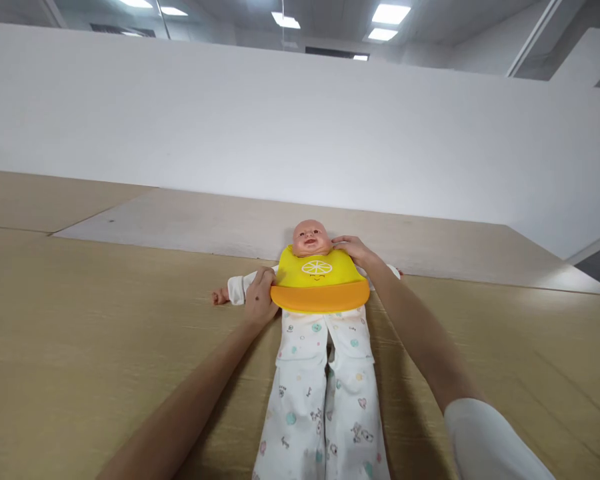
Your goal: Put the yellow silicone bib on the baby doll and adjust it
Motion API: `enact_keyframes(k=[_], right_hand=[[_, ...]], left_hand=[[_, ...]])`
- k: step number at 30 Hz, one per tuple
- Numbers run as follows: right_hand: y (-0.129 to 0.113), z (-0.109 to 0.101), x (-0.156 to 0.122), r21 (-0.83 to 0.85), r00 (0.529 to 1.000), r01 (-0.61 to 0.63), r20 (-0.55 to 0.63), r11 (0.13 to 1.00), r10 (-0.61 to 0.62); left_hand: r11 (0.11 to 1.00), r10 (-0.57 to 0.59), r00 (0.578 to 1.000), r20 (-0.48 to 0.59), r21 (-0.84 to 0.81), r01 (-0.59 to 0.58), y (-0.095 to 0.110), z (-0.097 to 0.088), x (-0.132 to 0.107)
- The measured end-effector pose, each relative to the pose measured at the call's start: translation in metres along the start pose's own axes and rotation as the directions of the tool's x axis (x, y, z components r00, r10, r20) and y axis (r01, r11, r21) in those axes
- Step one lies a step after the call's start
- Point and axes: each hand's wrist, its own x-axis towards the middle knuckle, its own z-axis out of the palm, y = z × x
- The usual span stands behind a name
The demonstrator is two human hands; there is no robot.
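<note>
A baby doll [311,233] lies on its back with its arms spread, dressed in a white top and white patterned trousers [305,400]. Over its chest is a yellow bib [293,267] with a citrus-slice print and an orange pocket [320,297] along the bottom. My left hand [261,297] is curled at the bib's left edge, beside the doll's sleeve [237,291], its fingertips partly hidden. Beside the doll's neck, my right hand [353,248] has its fingers stretched out at the bib's upper right edge, and the forearm crosses over the doll's other arm.
The doll lies on a wide tan wood-look surface [105,333]. Behind its head runs a paler strip [180,217], then a white wall or partition [300,127]. Glass and ceiling lights [391,13] show above.
</note>
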Motion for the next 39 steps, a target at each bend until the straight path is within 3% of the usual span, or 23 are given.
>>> enact_keyframes(k=[12,18,21,23,26,32,34,37,39], right_hand=[[0.011,-0.011,-0.008,-0.136,0.996,-0.023,-0.093,0.990,0.011],[0.028,-0.029,-0.051,-0.171,0.970,0.077,-0.216,0.982,-0.113],[0.047,-0.035,-0.080,-0.213,0.945,0.204,-0.214,0.955,-0.249],[0.061,-0.037,-0.096,-0.340,0.890,0.362,-0.150,0.868,-0.430],[0.076,-0.042,-0.111,-0.553,0.768,0.533,-0.003,0.640,-0.641],[0.087,-0.047,-0.115,-0.677,0.642,0.647,0.237,0.350,-0.729],[0.088,-0.046,-0.115,-0.668,0.592,0.683,0.267,0.297,-0.760],[0.085,-0.044,-0.116,-0.620,0.517,0.725,0.206,0.298,-0.831],[0.081,-0.043,-0.117,-0.590,0.512,0.732,0.147,0.340,-0.846]], left_hand=[[0.998,0.021,0.999,-0.029,-0.060,-0.022,0.001,-0.001,0.002],[0.992,-0.061,0.998,-0.010,-0.108,0.059,0.003,-0.003,0.002],[0.988,-0.099,0.995,0.006,-0.114,0.099,0.004,-0.003,0.003],[0.987,-0.114,0.993,0.015,-0.109,0.115,0.005,-0.004,0.003],[0.985,-0.133,0.991,0.011,-0.113,0.133,0.005,-0.004,0.003],[0.978,-0.160,0.987,0.014,-0.136,0.160,0.001,-0.003,0.002],[0.976,-0.167,0.986,0.011,-0.140,0.167,0.001,-0.003,0.001],[0.972,-0.186,0.982,0.015,-0.146,0.186,0.001,-0.003,0.001],[0.969,-0.204,0.979,0.017,-0.141,0.204,0.002,-0.003,0.001]])
